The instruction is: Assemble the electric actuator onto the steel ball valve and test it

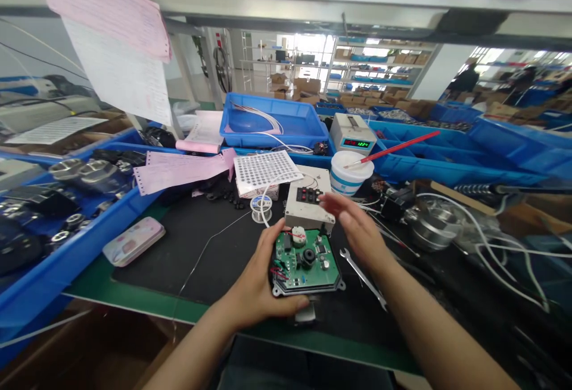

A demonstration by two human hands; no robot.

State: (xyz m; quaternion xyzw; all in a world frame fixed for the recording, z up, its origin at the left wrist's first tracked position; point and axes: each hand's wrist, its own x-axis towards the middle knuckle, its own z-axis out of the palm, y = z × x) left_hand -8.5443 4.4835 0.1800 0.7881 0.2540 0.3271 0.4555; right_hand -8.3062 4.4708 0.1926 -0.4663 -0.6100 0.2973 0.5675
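My left hand (257, 283) is wrapped round the left side of a metal housing with a green circuit board (308, 265) in it, thumb along its lower edge. The board faces up and carries a black round part, a white round part and small coloured wires. My right hand (357, 223) is stretched out over the right side of a beige switch box (308, 211). Its slightly blurred fingers are extended, with the tips beside the black and red switches (308, 195); whether they touch is unclear. Nothing shows in that hand. An open-ended wrench (364, 277) lies below it.
A solder spool (261, 208) stands behind my left hand, its wire trailing leftward. Further back are a white tub (351, 172) with a red brush (393, 149), a digital display unit (353, 134) and a blue tray (272, 119). Metal parts (431, 220) and white cables lie right.
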